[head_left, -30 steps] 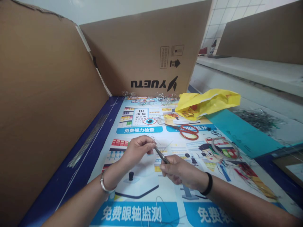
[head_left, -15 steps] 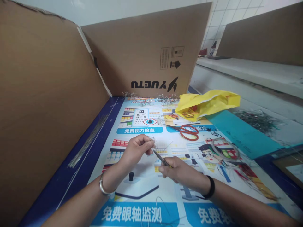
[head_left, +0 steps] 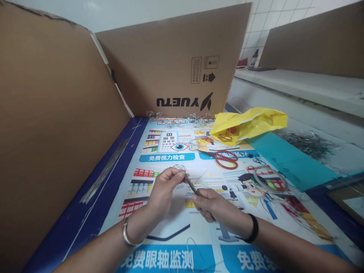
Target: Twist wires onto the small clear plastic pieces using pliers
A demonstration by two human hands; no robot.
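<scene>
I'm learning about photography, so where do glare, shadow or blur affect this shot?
Head view: a pale glare spot on the wall, upper left; head view: the back cardboard panel darkens toward its left side; head view: the fine wires at the left hand blur together, too soft to count.

Near the centre, the slim, tapering dark grey tool (head_left: 193,186) looks metal with a dull sheen; the small tangle of thin silvery wire (head_left: 179,167) by its tip is fine metal. At 12 o'clock, the tall brown cardboard panel (head_left: 167,68) is smooth and matt. At 3 o'clock, the bright yellow bag (head_left: 256,120) looks like creased plastic. At 7 o'clock, the rounded silver bangle (head_left: 125,232) is glossy metal.
</scene>
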